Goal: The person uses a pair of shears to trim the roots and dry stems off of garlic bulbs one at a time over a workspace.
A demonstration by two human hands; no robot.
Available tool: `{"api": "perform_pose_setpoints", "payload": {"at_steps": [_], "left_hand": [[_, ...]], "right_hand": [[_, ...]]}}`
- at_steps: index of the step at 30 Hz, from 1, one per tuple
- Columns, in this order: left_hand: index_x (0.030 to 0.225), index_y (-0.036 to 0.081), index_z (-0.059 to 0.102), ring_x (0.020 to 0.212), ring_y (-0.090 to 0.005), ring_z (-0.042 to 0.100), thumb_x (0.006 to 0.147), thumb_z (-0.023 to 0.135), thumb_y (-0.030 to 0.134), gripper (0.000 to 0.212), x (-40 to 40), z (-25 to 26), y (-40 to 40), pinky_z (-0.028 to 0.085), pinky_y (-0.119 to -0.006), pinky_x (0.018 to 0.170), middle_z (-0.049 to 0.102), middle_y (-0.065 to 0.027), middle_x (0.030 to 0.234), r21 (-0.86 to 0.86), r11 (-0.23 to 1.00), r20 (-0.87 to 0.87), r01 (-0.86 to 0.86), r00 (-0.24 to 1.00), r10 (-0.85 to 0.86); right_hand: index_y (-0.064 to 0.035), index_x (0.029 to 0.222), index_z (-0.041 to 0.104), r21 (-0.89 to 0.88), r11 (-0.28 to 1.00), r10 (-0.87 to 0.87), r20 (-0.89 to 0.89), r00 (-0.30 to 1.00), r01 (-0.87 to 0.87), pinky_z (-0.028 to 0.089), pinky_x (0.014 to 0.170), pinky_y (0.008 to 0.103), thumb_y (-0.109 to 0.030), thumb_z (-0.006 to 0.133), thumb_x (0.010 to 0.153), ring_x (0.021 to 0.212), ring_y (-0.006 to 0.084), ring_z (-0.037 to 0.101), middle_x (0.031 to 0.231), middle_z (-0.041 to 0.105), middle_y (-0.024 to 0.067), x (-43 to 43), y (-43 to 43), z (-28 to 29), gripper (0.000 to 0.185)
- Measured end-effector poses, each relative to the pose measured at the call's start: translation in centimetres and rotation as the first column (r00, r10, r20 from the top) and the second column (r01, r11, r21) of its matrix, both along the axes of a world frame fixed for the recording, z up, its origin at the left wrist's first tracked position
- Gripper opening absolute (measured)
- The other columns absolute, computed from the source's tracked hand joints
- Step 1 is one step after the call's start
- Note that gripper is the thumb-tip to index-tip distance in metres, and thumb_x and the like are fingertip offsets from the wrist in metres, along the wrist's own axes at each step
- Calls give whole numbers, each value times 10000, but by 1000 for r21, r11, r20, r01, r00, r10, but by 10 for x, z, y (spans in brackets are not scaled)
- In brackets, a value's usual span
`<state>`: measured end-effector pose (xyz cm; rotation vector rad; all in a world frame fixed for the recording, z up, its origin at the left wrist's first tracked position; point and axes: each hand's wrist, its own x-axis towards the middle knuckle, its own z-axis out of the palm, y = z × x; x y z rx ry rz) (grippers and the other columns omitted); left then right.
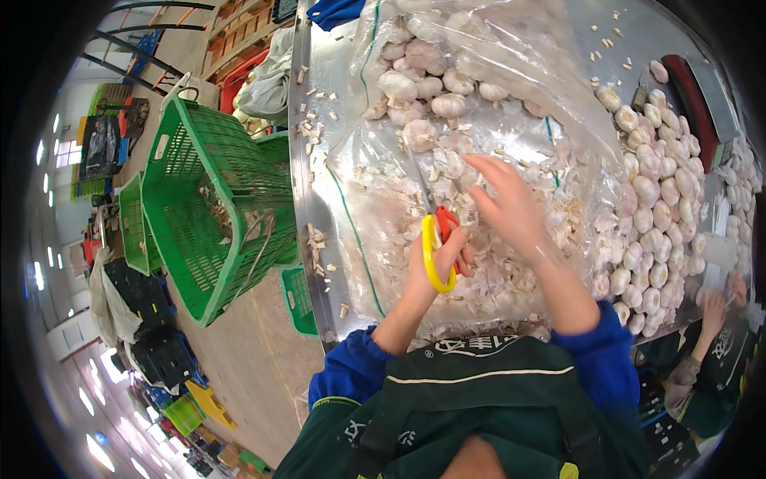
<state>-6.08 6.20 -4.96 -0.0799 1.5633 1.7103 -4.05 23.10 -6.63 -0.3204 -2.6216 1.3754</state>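
Scissors [437, 239] with one yellow and one red handle loop are in my left hand [441, 257], their blades pointing away from me. My right hand [508, 203], slightly blurred, hovers to the right of them with fingers apart and nothing in it. Both hands are over a clear plastic bag [371, 227] spread on the metal table [335, 299]. Loose garlic skins [502, 269] cover the plastic below the hands. Whole garlic bulbs [449, 106] lie farther off in the bag, one near the blade tips. Cut stem pieces [312, 129] are scattered along the left edge.
A big pile of garlic bulbs [652, 215] lies at the right, near a dark red and grey object [691, 108]. Green plastic crates [227, 239] stand left of the table. A co-worker's hands [715, 308] are at the far right. Blue cloth [335, 13] lies at the top.
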Motion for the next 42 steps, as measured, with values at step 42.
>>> {"api": "perform_pose_setpoints", "payload": {"at_steps": [42], "left_hand": [[987, -12, 556, 568, -134, 593, 946, 556, 272, 287, 14, -34, -11, 461, -253, 503, 678, -165, 832, -80, 994, 0, -75, 997, 75]], "right_hand": [[-46, 1145, 586, 460, 604, -524, -387, 759, 651, 405, 953, 385, -20, 689, 719, 1079, 284, 542, 1107, 597, 123, 116, 92, 67, 439]]}}
